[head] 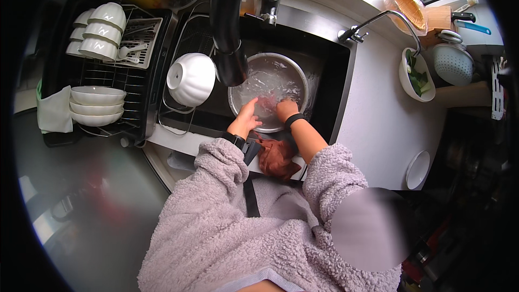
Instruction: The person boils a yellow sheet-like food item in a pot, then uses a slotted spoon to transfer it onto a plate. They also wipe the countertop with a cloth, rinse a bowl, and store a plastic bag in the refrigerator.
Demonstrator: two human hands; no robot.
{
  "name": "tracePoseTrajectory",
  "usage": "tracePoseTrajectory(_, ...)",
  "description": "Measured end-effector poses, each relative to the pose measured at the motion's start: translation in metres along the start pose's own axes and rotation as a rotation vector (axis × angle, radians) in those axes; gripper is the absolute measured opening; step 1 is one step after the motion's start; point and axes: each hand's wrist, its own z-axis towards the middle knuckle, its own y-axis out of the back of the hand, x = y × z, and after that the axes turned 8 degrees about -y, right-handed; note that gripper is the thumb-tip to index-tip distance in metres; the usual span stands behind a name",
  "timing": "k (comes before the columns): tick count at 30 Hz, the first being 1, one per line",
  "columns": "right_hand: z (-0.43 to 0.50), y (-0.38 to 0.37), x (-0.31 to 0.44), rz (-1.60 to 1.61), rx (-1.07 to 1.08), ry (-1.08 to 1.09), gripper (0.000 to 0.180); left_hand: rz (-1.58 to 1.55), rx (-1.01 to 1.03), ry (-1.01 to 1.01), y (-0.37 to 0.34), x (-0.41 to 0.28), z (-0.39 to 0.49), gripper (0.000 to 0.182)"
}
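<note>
A round metal basin (305, 77) of rippling water stands in the sink, below the black faucet (231, 36). Something reddish, perhaps raw meat (267, 102), shows in the water between my hands. My left hand (246, 118) is at the basin's near left rim, fingers spread, holding nothing that shows. At the near right my right hand (287, 109) reaches into the basin with its fingers curled and partly under water; whether it grips the reddish thing is hidden. A reddish-brown cloth (277, 158) lies on the counter edge between my forearms.
Left of the basin a white bowl (194, 79) rests upside down on a wire rack (180, 110). Farther left, a dish rack (106, 76) holds stacked bowls. On the right counter are a white bowl of green leaves (417, 79), a colander (453, 64) and a white dish (417, 170).
</note>
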Motion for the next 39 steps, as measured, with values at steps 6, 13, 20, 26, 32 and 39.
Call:
tracePoseTrajectory(6, -0.060, 0.083, 0.021, 0.904, 0.134, 0.055, 0.033, -0.144, 0.047, 0.234, -0.004, 0.003, 0.012, 0.046)
tracePoseTrajectory(13, -0.113, 0.146, 0.003, 1.169, -0.080, 0.080, 0.017, 0.066, 0.610, 0.040, -0.028, -0.020, -0.056, 0.039)
tracePoseTrajectory(20, -0.107, 0.123, 0.000, 2.382, 0.420, 0.199, 0.052, -0.067, 0.896, 0.074, -0.074, -0.030, -0.115, 0.043)
tracePoseTrajectory(26, -0.102, 0.117, 0.006, 2.298, 0.338, 0.150, 0.025, -0.103, 0.812, 0.187, -0.075, -0.027, -0.100, 0.010)
tracePoseTrajectory(32, -0.063, 0.106, -0.003, 1.459, -0.039, -0.103, 0.035, 0.384, 0.639, 0.198, -0.070, -0.015, -0.051, 0.017)
tracePoseTrajectory(39, -0.043, 0.080, -0.002, 0.829, -0.266, -0.216, 0.041, 1.497, 0.124, -0.793, -0.079, 0.018, -0.035, 0.033)
